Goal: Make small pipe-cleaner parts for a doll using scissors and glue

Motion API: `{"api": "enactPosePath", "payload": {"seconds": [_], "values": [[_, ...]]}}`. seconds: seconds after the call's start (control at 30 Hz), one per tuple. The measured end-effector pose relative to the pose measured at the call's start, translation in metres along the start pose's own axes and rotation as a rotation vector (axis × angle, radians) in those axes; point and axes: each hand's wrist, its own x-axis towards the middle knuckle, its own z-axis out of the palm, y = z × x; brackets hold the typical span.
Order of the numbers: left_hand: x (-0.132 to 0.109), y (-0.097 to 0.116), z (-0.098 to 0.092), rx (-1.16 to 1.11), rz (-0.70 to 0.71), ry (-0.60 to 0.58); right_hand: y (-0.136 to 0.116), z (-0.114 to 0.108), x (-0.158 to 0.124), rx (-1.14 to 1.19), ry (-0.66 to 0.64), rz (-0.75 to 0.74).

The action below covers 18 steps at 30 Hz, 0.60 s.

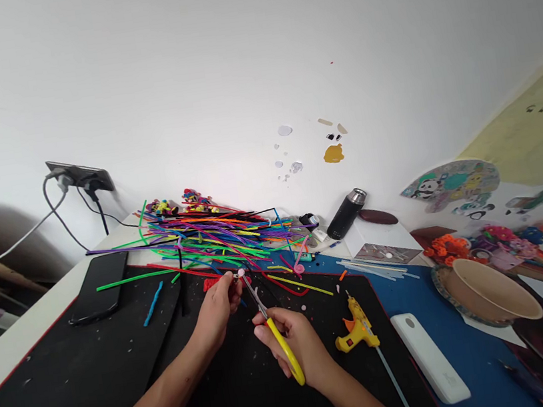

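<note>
My left hand [222, 303] is closed, pinching a small pale pink piece [241, 273] between thumb and fingertips. What else the fingers hold is hidden. My right hand [291, 342] grips yellow-handled scissors [283, 350], whose metal tips reach up to the pink piece. Behind my hands lies a large heap of coloured pipe cleaners [215, 235]. A pink pipe cleaner with a coiled end [299, 268] rests to the right of the tips. A short twisted blue pipe cleaner [153, 304] lies left of my left hand, on the black mat [99, 382].
To the right are a yellow glue gun [356, 328], a white power bank [430, 356], glue sticks [381, 267] and a brown bowl [496, 290]. A black bottle [346, 214] lies near the wall. A phone [99, 287] is at left; cables run to a wall socket [80, 176].
</note>
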Motion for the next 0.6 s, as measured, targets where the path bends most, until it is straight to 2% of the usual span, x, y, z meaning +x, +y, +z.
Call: {"api": "enactPosePath", "payload": {"seconds": [0.33,0.47,0.6], "values": [[-0.002,-0.007,0.0,0.027,0.034,-0.011,-0.001,-0.002,-0.001,0.059,0.003,0.021],[-0.003,-0.004,0.0,-0.148,0.011,-0.051,0.004,-0.002,0.0,0.07,0.005,0.027],[-0.003,0.003,-0.003,-0.402,-0.048,-0.173,0.008,-0.004,0.0,0.118,0.011,0.02]]}}
